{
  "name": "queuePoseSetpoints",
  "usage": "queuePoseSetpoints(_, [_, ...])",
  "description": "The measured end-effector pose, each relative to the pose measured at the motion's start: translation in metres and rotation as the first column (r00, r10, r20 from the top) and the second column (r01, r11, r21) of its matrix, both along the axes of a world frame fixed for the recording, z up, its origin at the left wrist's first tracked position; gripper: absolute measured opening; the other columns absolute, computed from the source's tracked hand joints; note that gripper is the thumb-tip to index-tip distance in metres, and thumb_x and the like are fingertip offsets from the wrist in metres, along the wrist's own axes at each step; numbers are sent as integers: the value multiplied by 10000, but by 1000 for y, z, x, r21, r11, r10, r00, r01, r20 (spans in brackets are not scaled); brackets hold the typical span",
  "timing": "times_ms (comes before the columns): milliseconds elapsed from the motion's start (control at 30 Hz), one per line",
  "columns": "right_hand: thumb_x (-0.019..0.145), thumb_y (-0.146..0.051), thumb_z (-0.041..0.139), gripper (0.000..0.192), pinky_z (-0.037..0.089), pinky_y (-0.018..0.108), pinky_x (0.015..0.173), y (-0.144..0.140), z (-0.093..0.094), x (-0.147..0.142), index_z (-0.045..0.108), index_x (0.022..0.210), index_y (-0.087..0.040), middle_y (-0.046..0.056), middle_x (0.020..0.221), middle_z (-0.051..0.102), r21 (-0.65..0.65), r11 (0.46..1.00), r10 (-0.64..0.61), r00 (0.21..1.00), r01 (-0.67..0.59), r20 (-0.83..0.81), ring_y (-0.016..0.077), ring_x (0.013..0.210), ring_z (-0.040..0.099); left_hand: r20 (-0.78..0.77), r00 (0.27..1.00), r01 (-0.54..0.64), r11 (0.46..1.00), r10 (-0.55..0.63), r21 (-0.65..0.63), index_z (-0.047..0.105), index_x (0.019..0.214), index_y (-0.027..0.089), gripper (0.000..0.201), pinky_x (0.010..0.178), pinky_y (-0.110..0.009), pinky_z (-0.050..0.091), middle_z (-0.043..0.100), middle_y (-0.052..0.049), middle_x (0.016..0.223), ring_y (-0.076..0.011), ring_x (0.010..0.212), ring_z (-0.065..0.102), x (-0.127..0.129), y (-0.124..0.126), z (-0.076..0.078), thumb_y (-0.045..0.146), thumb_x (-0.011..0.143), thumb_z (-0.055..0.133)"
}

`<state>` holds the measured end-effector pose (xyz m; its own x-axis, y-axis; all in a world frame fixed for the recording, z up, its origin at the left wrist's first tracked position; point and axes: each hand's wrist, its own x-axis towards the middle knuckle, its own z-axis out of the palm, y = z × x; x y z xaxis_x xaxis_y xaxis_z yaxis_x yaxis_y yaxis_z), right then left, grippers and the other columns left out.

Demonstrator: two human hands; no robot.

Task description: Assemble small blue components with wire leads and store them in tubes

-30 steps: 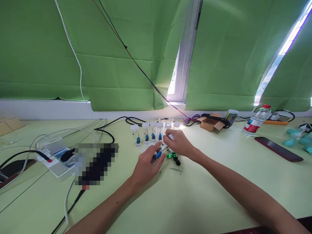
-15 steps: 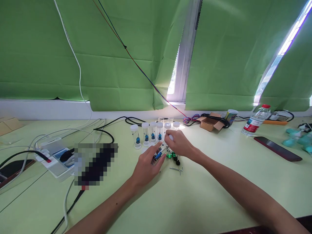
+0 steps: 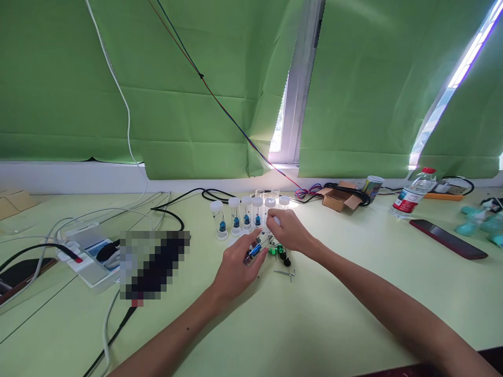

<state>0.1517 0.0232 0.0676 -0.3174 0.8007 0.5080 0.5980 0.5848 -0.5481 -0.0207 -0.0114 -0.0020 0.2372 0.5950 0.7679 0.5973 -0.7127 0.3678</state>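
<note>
My left hand (image 3: 238, 260) is closed around a small blue and clear cylindrical part (image 3: 255, 250), tilted just above the table; the fingers cover some of it. My right hand (image 3: 290, 229) is wrapped round a white-handled tool (image 3: 276, 221), its thin metal shaft slanting down toward the blue part. I cannot tell whether the tip touches it. Small green pieces (image 3: 272, 251) and black knob-like pieces (image 3: 287, 262) lie beside the hands. Nearer me rests a thin metal hex key (image 3: 284, 273). Behind the hands stand several clear capped tubes (image 3: 222, 219) with blue parts inside.
An open cardboard box (image 3: 340, 199), a can (image 3: 373, 185), a water bottle (image 3: 412, 196) and a dark phone (image 3: 447, 240) are to the right. On the left are a white power strip (image 3: 91, 262), cables and a blurred-out dark object (image 3: 155, 267).
Both hands keep nearly the same place and grip. My right hand and the white-handled tool have shifted very slightly.
</note>
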Motion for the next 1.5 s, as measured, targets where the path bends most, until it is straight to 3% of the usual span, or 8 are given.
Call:
queuePoseSetpoints(133, [888, -365, 463, 279, 286, 242, 537, 2, -2, -1, 472, 669, -193, -42, 601, 445, -71, 997, 37, 996, -43, -82, 104, 533, 338, 99, 995, 23, 990, -9, -137, 597, 1197, 208, 364, 547, -201, 458, 621, -1, 816, -71, 531, 497, 0, -1, 4, 341, 859, 621])
queuePoseSetpoints(267, [835, -446, 589, 244, 300, 230, 497, 3, -3, 1, 548, 822, -206, -65, 578, 447, -159, 974, 136, 980, -159, -148, 94, 485, 331, 238, 971, 81, 954, -11, -287, 604, 1193, 219, 386, 493, -182, 415, 578, 20, 780, -53, 494, 438, 2, -4, 10, 365, 837, 640])
queuePoseSetpoints(467, [803, -463, 641, 284, 357, 227, 524, 3, -5, 2, 569, 907, -209, -50, 626, 481, -138, 960, 203, 946, -242, -252, 101, 535, 404, 354, 935, 169, 894, -12, -415, 618, 1163, 205, 395, 471, -183, 366, 562, 10, 794, -50, 504, 411, 4, -8, 16, 392, 817, 658])
queuePoseSetpoints(700, [793, -394, 639, 274, 322, 217, 498, 5, -11, -1, 474, 706, -193, -53, 590, 462, -105, 968, 185, 930, -228, -319, 86, 514, 364, 363, 931, 192, 882, -25, -431, 615, 1176, 223, 404, 482, -188, 348, 547, 19, 794, -46, 505, 399, 6, -8, 13, 402, 817, 658])
queuePoseSetpoints(1500, [800, -334, 572, 221, 291, 224, 493, 0, -14, -1, 454, 675, -195, -60, 536, 443, -59, 986, 133, 947, -156, -293, 91, 501, 324, 349, 936, 193, 885, -37, -424, 608, 1183, 226, 403, 503, -184, 386, 557, 16, 801, -55, 528, 442, 7, -9, 9, 396, 821, 646])
